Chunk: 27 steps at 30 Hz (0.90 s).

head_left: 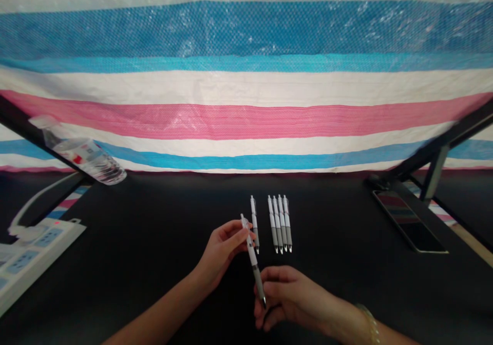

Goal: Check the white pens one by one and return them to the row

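Observation:
A white-and-grey click pen (pixel 252 257) is held slantwise above the black table, its clicker end up and away, its metal tip toward me. My left hand (pixel 227 245) pinches it near the clicker end between thumb and fingers. At the lower end, my right hand (pixel 285 296) has its thumb and fingers closed about the grey grip by the tip. Just beyond my left fingertips lies a single similar pen (pixel 254 222), partly hidden by them. To its right, several matching pens (pixel 280 224) lie side by side in a row, tips toward me.
A white power strip (pixel 42 252) with a plugged-in cable lies at the left edge. Behind it, a clear plastic bottle (pixel 87 155) stands by a black frame bar. A dark phone (pixel 410 222) rests at the right. A striped plastic sheet (pixel 246 88) hangs behind the table (pixel 173 206).

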Each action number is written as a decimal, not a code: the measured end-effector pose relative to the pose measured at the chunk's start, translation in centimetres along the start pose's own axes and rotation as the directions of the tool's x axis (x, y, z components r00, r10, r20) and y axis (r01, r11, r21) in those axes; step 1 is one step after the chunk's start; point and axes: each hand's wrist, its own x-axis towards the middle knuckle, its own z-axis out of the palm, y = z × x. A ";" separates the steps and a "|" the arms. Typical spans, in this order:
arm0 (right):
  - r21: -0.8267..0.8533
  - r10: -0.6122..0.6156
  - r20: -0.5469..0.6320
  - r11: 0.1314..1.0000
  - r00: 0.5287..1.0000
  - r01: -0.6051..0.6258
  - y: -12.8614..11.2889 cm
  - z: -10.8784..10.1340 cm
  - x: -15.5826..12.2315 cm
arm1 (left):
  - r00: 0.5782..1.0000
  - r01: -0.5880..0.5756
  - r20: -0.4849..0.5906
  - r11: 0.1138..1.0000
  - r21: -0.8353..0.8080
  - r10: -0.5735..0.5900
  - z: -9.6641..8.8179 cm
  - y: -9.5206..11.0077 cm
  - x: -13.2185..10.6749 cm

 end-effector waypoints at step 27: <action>-0.110 0.020 0.031 0.994 0.999 -0.017 1.3 -0.8 0.5 | 0.976 -0.121 -0.195 0.986 -0.119 0.096 -1.2 2.0 1.4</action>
